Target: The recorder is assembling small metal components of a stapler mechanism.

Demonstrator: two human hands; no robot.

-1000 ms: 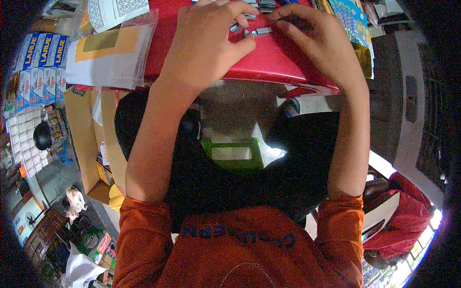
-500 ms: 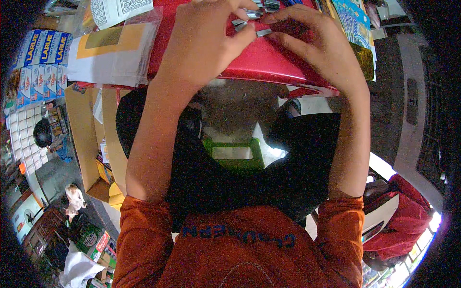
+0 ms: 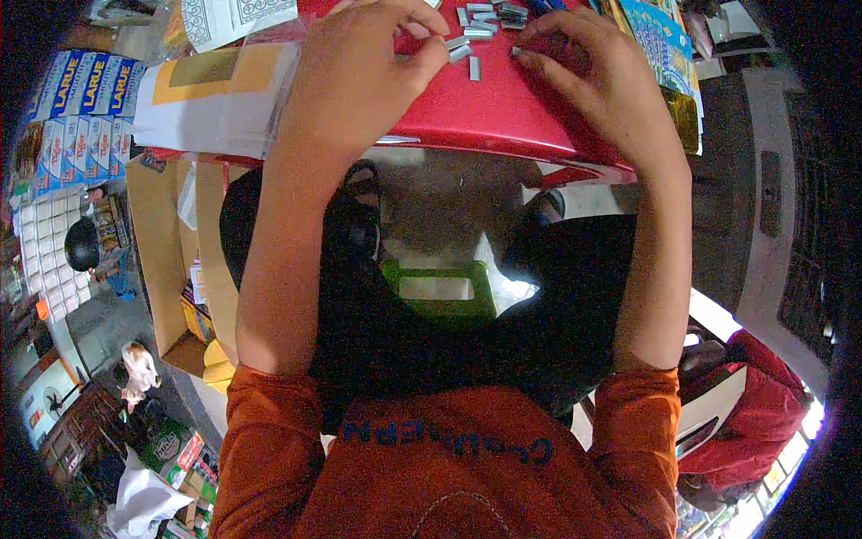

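Note:
My left hand (image 3: 364, 76) is at the top centre over a red tabletop (image 3: 485, 112), its thumb and forefinger curled onto small silver pieces (image 3: 458, 49). My right hand (image 3: 602, 85) is to the right, thumb and forefinger drawn together on something tiny, too small to make out. More short silver pieces (image 3: 481, 27) lie in a loose group between the hands, with one piece (image 3: 475, 67) apart below them. A blue object (image 3: 544, 7) sits just beyond my right fingers, partly hidden.
Paper and clear plastic packets (image 3: 206, 108) cover the table's left; colourful packets (image 3: 660, 45) lie right. An open cardboard box (image 3: 157, 251) and stacked cartons (image 3: 76, 99) stand left, a pale animal (image 3: 139, 368) on the floor. A green stool (image 3: 435, 269) shows between my legs.
My left hand has moved left and my right hand slightly right, widening the gap between them. More of the silver pieces now show, including one standing apart on the red top.

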